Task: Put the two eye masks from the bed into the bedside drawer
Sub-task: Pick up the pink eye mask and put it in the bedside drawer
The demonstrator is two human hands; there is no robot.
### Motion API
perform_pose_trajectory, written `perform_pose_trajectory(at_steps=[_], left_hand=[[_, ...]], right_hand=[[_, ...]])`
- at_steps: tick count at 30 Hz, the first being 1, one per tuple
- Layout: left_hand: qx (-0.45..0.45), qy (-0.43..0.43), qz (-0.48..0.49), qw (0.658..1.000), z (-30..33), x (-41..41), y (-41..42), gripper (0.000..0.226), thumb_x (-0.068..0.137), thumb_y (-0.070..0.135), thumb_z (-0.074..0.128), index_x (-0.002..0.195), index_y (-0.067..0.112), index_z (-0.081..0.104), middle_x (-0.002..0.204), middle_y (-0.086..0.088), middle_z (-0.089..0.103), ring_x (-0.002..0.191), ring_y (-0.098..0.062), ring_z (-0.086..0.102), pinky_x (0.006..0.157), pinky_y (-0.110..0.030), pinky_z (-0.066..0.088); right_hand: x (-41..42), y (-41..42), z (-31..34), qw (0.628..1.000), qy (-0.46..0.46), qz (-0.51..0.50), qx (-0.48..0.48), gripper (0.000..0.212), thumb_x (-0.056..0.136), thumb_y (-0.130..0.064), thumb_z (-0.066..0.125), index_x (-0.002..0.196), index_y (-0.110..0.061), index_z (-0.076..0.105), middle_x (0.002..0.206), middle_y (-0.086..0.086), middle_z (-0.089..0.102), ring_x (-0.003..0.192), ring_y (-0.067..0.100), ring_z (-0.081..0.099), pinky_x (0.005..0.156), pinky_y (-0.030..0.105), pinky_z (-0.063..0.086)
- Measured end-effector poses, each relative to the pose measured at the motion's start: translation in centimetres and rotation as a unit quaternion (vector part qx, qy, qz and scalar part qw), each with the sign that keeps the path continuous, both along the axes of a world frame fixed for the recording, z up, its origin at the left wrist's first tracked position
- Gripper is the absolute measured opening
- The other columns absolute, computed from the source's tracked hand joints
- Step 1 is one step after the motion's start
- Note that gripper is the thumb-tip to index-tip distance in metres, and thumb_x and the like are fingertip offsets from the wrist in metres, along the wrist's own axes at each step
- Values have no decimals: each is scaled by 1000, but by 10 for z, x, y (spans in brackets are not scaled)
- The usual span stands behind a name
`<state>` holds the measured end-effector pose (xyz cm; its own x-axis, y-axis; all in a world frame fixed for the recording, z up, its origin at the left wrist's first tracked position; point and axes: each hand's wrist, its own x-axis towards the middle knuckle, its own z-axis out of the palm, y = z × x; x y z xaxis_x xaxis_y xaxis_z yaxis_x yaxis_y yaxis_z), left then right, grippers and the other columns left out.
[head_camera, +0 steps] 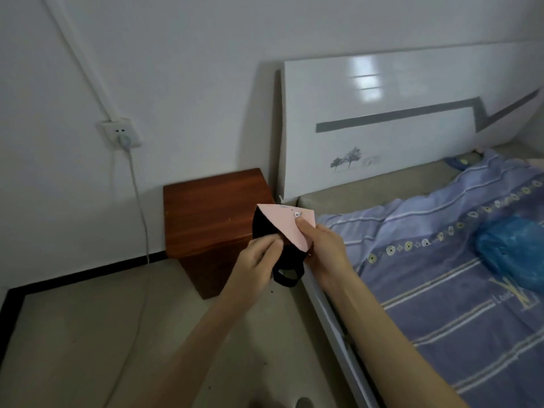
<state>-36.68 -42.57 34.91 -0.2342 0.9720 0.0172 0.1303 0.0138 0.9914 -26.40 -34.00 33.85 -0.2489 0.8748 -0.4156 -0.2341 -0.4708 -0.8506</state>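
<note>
Both hands hold the eye masks in the air, between the bed and the bedside cabinet. My right hand [322, 254] pinches a pink eye mask [287, 222] with a small printed face, thumb on top. My left hand [259, 260] grips a black eye mask [263, 228] that lies under the pink one; its black strap [290, 275] hangs down in a loop. The red-brown wooden bedside cabinet [212, 210] stands just behind the masks, against the wall. Its front is mostly hidden by my hands, so I cannot tell whether its drawer is open or shut.
The bed [441, 290] fills the right side, with a blue striped cover and a blue plastic bag [512, 248] on it. A white glossy headboard [397, 119] stands behind. A wall socket [122, 134] has a white cable running down to the tiled floor [103, 334].
</note>
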Motion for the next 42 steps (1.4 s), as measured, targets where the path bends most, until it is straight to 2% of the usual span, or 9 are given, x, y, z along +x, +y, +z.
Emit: perform_pose_trajectory(at_steps=[6,11,15,21,24,27,30,34,42], left_hand=[[-28,67,-16,997,2,-10,2,10,83,14,63,77,23,62,50,16,63,51,4,58,56,-7,44],[-75,24,57,995,9,-25,7,41,86,29,59,46,18,59,39,8,58,49,-1,56,62,-10,43],[-47,-212,105,970,12,-24,14,52,86,36,52,36,21,54,42,3,58,61,-5,64,95,-36,42],[45,-493,126,859,35,-14,22,35,92,25,44,85,6,72,50,3,51,60,-11,59,84,-31,52],[41,-453,99,885,48,-10,27,32,93,13,32,102,3,62,62,-3,64,62,-13,60,68,-24,57],[-3,-227,97,969,53,-4,27,30,93,-3,34,110,3,58,82,-10,66,48,-9,55,48,-19,49],[-30,-87,63,994,49,1,22,34,90,-7,43,118,8,54,70,-11,57,39,-5,51,42,-15,44],[-111,-84,-20,990,43,11,18,14,86,2,56,97,6,65,61,-7,58,41,-7,53,45,-16,47],[-208,-243,62,945,23,4,17,15,84,24,61,82,12,70,87,-6,67,66,-12,64,63,-22,53]], right_hand=[[-1,9,13,999,-15,-29,10,19,86,-12,58,101,-1,62,88,10,66,75,18,60,62,25,51],[23,32,15,995,69,-64,-21,30,89,-5,52,118,1,53,95,8,64,82,18,61,55,22,56],[43,42,18,964,237,-88,-82,19,91,-3,45,108,-6,55,79,6,74,71,18,71,51,22,57],[52,31,21,981,181,-55,37,20,88,-1,50,101,-14,60,96,2,67,88,16,64,67,21,58],[58,22,23,991,68,-16,115,18,85,-4,56,89,-19,65,84,-1,66,80,17,58,65,28,49],[59,10,28,982,-6,53,180,20,83,-7,60,81,-25,69,82,0,66,81,15,58,71,28,47],[58,6,34,984,42,52,167,20,84,-3,58,87,-21,67,85,0,68,81,12,62,71,24,53],[59,11,30,979,182,20,86,19,88,-4,52,102,-13,62,89,-3,73,81,10,69,70,23,58],[52,18,13,959,283,-5,20,36,89,-6,46,125,-6,48,106,5,67,93,16,66,83,31,55]])
